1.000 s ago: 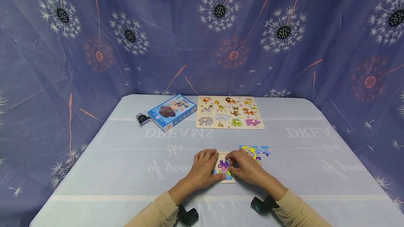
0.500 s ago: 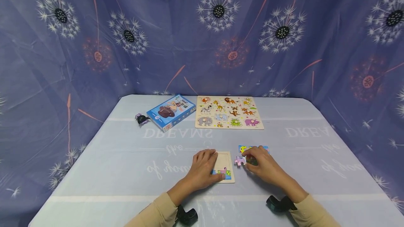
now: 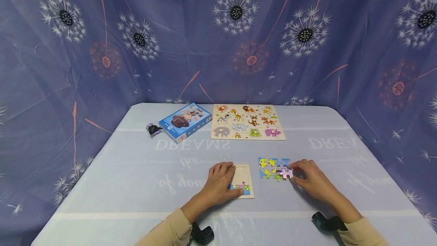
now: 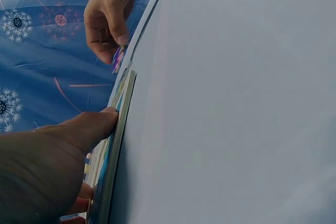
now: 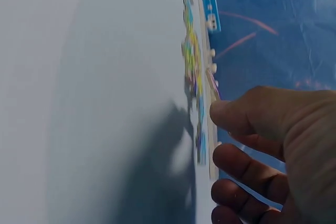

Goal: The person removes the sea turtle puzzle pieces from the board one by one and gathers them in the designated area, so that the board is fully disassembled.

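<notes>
Right hand [image 3: 312, 179] pinched a pink-and-purple jigsaw piece [image 3: 285, 173] just above the loose multicoloured jigsaw pieces [image 3: 263, 163]; left hand [image 3: 220, 181], fingers relaxed, rested on a flat pale wooden tray [image 3: 242, 173] (fitted pieces [image 3: 244, 186] lined its near side), left of the loose ones.

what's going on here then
Someone's left grip rests on the left side of a small wooden tray, which has coloured pieces along its bottom and plain wood showing above them. The right grip pinches a pinkish puzzle piece over the loose pieces, which lie to the right of the tray. Farther back on the table are a blue box and an animal board.
</notes>
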The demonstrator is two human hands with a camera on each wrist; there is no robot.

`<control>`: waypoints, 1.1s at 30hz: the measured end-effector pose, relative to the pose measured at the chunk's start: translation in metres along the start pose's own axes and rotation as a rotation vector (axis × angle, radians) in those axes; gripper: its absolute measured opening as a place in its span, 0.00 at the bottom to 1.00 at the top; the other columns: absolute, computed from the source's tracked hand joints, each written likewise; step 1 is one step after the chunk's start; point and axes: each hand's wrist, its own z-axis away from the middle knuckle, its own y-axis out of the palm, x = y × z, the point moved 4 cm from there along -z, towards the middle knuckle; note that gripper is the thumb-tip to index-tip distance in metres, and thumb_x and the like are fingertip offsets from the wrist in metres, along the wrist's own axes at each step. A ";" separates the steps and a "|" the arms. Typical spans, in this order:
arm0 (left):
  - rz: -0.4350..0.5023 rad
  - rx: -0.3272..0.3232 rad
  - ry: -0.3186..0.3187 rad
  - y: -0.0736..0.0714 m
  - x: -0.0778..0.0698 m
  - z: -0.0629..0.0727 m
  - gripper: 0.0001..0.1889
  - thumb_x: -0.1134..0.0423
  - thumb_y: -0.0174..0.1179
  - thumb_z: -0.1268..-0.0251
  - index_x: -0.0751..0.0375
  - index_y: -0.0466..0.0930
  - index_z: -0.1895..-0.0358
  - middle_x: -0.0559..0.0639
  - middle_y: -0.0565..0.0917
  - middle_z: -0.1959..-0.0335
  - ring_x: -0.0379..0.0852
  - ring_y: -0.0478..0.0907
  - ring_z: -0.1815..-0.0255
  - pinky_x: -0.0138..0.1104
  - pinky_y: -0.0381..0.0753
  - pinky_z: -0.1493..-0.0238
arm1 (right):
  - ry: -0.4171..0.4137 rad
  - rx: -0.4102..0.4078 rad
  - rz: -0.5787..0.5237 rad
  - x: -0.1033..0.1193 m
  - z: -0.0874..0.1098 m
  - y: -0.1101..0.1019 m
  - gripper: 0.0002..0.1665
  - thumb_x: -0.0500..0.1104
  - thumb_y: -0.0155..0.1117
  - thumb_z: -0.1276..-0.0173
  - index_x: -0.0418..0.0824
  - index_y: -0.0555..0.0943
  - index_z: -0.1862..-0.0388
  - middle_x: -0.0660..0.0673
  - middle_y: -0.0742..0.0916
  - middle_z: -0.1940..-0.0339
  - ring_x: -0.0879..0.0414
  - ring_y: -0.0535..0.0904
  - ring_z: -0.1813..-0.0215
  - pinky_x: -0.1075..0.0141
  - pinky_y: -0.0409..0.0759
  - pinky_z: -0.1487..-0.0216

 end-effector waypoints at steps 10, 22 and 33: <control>-0.009 0.001 0.004 -0.001 -0.001 0.001 0.41 0.38 0.60 0.45 0.62 0.66 0.34 0.55 0.66 0.34 0.53 0.59 0.32 0.52 0.56 0.36 | 0.032 0.022 -0.032 -0.022 0.002 0.002 0.18 0.37 0.71 0.48 0.44 0.82 0.56 0.50 0.83 0.62 0.57 0.71 0.58 0.65 0.68 0.59; 0.001 0.007 0.001 -0.001 -0.001 0.000 0.41 0.38 0.60 0.45 0.63 0.66 0.34 0.55 0.65 0.34 0.53 0.59 0.32 0.52 0.55 0.35 | 0.033 0.039 -0.039 -0.026 0.000 0.005 0.16 0.38 0.70 0.46 0.46 0.83 0.57 0.53 0.80 0.65 0.59 0.66 0.62 0.67 0.64 0.62; -0.020 0.003 0.006 0.000 0.000 0.000 0.41 0.39 0.60 0.44 0.64 0.66 0.33 0.56 0.65 0.34 0.54 0.59 0.33 0.52 0.56 0.36 | 0.058 0.063 -0.033 -0.026 0.000 0.006 0.17 0.40 0.71 0.46 0.47 0.83 0.56 0.52 0.79 0.64 0.58 0.66 0.61 0.66 0.63 0.61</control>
